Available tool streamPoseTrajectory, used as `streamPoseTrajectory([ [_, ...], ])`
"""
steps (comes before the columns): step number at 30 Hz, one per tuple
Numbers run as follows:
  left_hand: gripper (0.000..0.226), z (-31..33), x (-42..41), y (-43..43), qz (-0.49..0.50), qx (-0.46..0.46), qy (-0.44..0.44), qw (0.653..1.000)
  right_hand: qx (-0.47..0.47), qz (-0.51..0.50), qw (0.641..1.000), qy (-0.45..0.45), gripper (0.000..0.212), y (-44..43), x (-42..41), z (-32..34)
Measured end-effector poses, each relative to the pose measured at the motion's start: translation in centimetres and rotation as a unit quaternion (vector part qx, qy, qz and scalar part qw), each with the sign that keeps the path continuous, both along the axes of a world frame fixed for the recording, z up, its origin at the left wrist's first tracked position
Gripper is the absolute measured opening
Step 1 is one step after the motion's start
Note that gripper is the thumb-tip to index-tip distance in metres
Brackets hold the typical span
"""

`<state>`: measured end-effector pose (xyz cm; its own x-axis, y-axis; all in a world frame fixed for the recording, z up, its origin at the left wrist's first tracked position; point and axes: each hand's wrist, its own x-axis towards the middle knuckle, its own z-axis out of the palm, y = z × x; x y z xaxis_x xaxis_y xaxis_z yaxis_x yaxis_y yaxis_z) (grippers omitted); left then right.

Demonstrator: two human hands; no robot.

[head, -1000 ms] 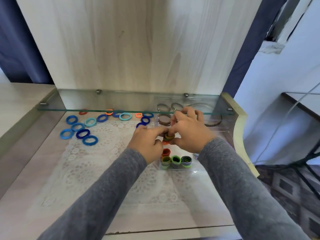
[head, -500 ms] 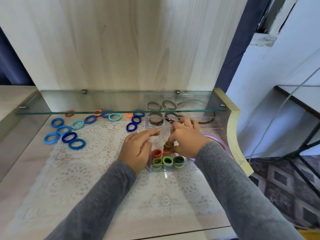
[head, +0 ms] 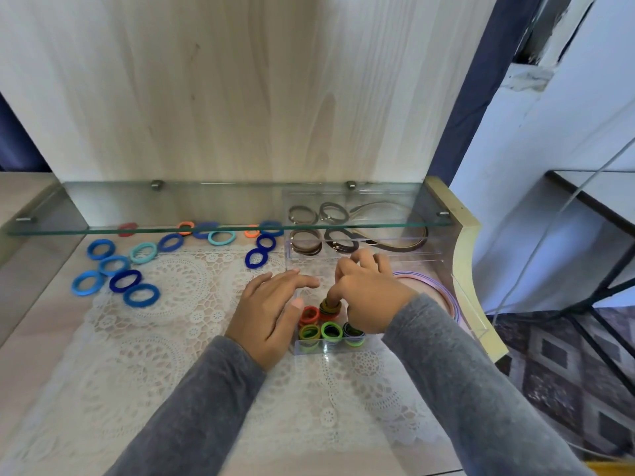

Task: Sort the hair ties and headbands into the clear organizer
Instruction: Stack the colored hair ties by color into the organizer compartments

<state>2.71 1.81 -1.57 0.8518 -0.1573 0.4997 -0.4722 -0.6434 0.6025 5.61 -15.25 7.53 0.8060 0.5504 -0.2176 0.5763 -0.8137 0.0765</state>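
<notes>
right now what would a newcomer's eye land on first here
Both hands at the clear organizer, centre right: the right hand pokes a finger onto an olive hair tie stack, and the left hand lies flat beside it. Far left, loose blue hair ties lie on and off the lace mat.

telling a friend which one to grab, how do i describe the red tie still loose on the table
Find the glass shelf across the back of the table. Near its left end, seen through the glass at its front edge, lies the red tie. It is the only red one loose; its neighbours are a blue tie and an orange tie.
</notes>
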Motion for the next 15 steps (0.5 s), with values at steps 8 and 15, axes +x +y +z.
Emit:
streamPoseTrajectory([
  [8, 0.037, 0.32, -0.35, -0.03, -0.029, 0.004, 0.003, 1.0, -0.022, 0.021, 1.0, -0.001, 0.039, 0.53, -0.7, -0.05],
  [15, 0.024, 0.16, -0.45, -0.08, -0.069, 0.039, -0.002, 0.997, -0.018, 0.014, 1.0, -0.001, 0.036, 0.72, -0.58, -0.13],
])
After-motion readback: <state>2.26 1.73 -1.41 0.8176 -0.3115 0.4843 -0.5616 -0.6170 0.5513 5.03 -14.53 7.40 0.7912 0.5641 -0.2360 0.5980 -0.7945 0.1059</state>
